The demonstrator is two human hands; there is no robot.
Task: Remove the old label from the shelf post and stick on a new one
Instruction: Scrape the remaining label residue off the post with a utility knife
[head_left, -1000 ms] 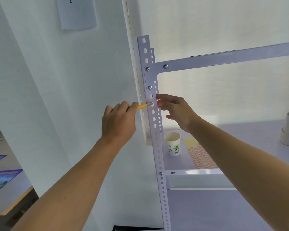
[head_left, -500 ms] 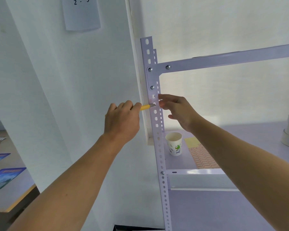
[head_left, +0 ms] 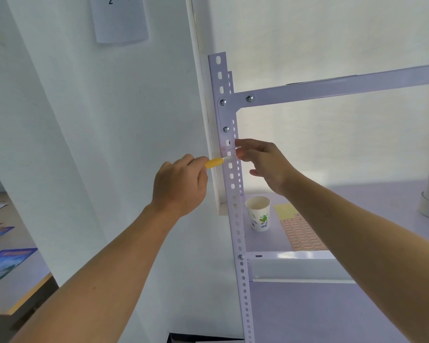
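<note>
Label (faint pink remains) wants a shallow blade: left hand grips the scraper, right hand, fingers straight, steadies the post.

Single head-worn wide-angle view, facing forward and slightly down. The left hand and right hand sit mid-frame, close to the camera; the shelf post rises between them.

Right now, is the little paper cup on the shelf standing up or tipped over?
Standing up. The paper cup sits on its narrow base on the shelf, with its round open mouth facing up.
</note>
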